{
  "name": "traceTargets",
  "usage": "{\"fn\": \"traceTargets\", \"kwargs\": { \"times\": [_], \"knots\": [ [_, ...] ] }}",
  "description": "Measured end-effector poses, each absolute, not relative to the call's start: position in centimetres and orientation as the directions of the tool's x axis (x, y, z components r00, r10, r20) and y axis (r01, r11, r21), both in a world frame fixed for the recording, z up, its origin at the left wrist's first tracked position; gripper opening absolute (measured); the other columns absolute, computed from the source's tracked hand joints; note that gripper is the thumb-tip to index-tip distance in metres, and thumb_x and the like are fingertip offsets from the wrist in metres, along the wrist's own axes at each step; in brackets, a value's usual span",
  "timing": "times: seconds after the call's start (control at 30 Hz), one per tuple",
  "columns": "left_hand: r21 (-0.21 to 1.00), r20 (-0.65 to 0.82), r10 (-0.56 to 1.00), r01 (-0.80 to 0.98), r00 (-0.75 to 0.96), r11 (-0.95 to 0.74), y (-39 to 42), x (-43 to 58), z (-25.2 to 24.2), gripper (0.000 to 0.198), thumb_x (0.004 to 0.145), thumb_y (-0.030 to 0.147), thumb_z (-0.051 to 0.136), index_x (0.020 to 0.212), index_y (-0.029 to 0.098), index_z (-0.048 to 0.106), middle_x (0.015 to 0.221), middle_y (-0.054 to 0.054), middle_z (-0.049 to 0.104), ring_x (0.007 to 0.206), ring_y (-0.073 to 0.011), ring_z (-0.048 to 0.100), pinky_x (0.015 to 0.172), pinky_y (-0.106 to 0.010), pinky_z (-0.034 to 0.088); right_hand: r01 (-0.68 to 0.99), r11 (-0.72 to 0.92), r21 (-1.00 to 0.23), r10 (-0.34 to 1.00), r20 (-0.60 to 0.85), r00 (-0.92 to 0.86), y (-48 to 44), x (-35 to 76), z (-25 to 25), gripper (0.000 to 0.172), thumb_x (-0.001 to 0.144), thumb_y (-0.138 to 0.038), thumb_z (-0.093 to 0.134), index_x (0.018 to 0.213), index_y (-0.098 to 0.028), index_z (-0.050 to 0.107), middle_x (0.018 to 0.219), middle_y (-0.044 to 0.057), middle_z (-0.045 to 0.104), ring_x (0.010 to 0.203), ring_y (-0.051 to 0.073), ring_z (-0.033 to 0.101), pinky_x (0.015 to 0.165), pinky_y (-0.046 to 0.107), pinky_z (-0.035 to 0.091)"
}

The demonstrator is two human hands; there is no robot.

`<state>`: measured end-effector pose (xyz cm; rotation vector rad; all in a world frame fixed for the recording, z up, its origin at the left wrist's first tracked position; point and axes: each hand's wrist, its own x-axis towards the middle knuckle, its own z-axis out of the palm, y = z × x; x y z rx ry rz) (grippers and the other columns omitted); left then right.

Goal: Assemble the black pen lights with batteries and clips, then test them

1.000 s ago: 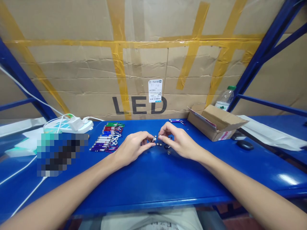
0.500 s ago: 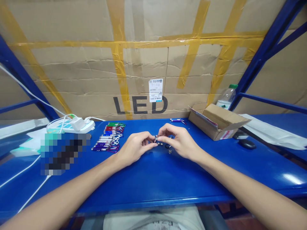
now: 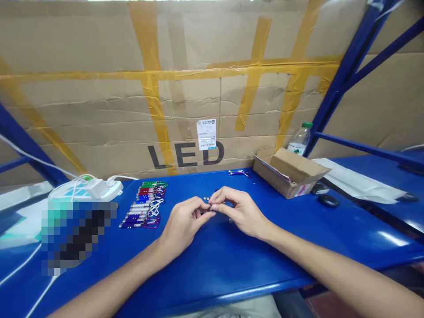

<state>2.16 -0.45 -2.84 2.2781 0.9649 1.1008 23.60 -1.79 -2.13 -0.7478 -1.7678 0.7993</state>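
My left hand [image 3: 185,221] is closed, thumb and fingers pinching a small dark metallic part [image 3: 210,208]. Fingertips of my right hand [image 3: 240,210] pinch the same part from the other side, and they cover most of it. Just behind the fingertips lie several small round silver pieces [image 3: 206,198] that look like button cells. A small metal bit [image 3: 230,220] shows under my right hand. To the left is a row of small keychain flashlights [image 3: 142,205] in green, red, blue, silver and purple, with carabiner clips.
Blue-purple flashlights [image 3: 236,172] lie at the table's back edge. An open cardboard box [image 3: 291,174], a bottle [image 3: 300,140] and a black computer mouse [image 3: 327,200] are on the right. A white power strip [image 3: 112,191] with cables stands left. A large carton [image 3: 185,101] walls the back.
The view has shifted, so the table sits lower and further left. My fingertips have closed in around the small part, hiding more of it.
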Motion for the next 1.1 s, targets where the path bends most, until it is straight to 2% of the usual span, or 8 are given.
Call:
{"fn": "traceTargets", "kwargs": {
  "times": [0.23, 0.33, 0.63, 0.83, 1.1],
  "knots": [
    [0.677, 0.423, 0.781, 0.413, 0.459, -0.61, -0.25, 2.01, -2.76, 0.021, 0.099, 0.035, 0.072, 0.085, 0.02, 0.072, 0.073, 0.001, 0.067, 0.063, -0.0138, 0.058, 0.06, -0.023, 0.044, 0.136, 0.51, -0.849, 0.841, 0.46, -0.284, -1.51, 23.83, -2.35, 0.023, 0.099, -0.039, 0.076, 0.088, -0.02, 0.073, 0.103, 0.006, 0.079, 0.099, 0.022, 0.074, 0.093, 0.037, 0.056],
    [0.684, 0.403, 0.795, 0.427, 0.454, -0.591, -0.04, 1.84, -2.95, 0.023, 0.1, 0.038, 0.07, 0.084, 0.021, 0.072, 0.073, 0.001, 0.067, 0.063, -0.0146, 0.059, 0.059, -0.023, 0.045, 0.164, 0.516, -0.841, 0.837, 0.454, -0.305, -1.5, 23.85, -2.36, 0.021, 0.101, -0.037, 0.075, 0.088, -0.02, 0.073, 0.103, 0.006, 0.08, 0.1, 0.022, 0.074, 0.093, 0.037, 0.055],
    [0.611, 0.471, 0.747, 0.437, 0.47, -0.66, 0.1, 1.85, -3.58, 0.027, 0.104, 0.041, 0.066, 0.087, 0.022, 0.073, 0.073, 0.001, 0.062, 0.064, -0.0146, 0.059, 0.061, -0.024, 0.046, 0.151, 0.482, -0.863, 0.857, 0.428, -0.287, -1.1, 23.57, -2.81, 0.019, 0.097, -0.028, 0.08, 0.082, -0.02, 0.072, 0.099, 0.003, 0.079, 0.095, 0.019, 0.073, 0.091, 0.033, 0.054],
    [0.625, 0.452, 0.762, 0.445, 0.464, -0.641, 0.24, 1.8, -3.62, 0.027, 0.104, 0.042, 0.066, 0.088, 0.022, 0.073, 0.073, 0.001, 0.062, 0.064, -0.0146, 0.058, 0.061, -0.024, 0.047, 0.258, 0.597, -0.76, 0.786, 0.489, -0.379, -1.25, 23.92, -2.45, 0.016, 0.106, -0.028, 0.067, 0.094, -0.021, 0.073, 0.105, 0.006, 0.079, 0.101, 0.02, 0.072, 0.091, 0.034, 0.054],
    [0.687, 0.365, 0.801, 0.444, 0.475, -0.576, 0.38, 1.81, -3.29, 0.026, 0.102, 0.043, 0.068, 0.089, 0.022, 0.074, 0.074, 0.001, 0.067, 0.064, -0.0155, 0.062, 0.061, -0.024, 0.049, 0.374, 0.708, -0.598, 0.7, 0.524, -0.486, -1.43, 24.39, -2.44, 0.013, 0.113, -0.024, 0.053, 0.108, -0.022, 0.064, 0.111, 0.007, 0.073, 0.103, 0.021, 0.066, 0.094, 0.036, 0.053]
  ]
}}
